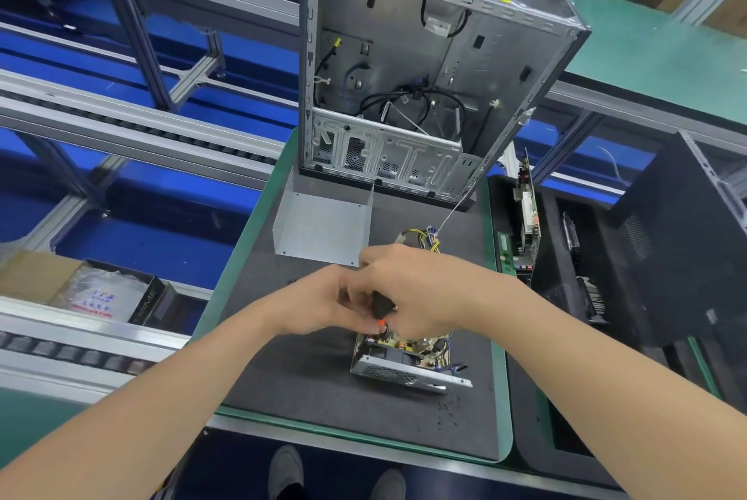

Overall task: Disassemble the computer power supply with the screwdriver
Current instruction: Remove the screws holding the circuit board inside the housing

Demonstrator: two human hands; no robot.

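Driving squarely down matters: right hand point(424, 289) grips the screwdriver point(382, 307) handle, left hand point(319, 301) pinches its neck, power supply point(404, 372) just beneath.

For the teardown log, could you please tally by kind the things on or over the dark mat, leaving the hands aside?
Computer case: 1
Loose metal cover: 1
Opened power supply: 1
Screwdriver: 1
Total: 4
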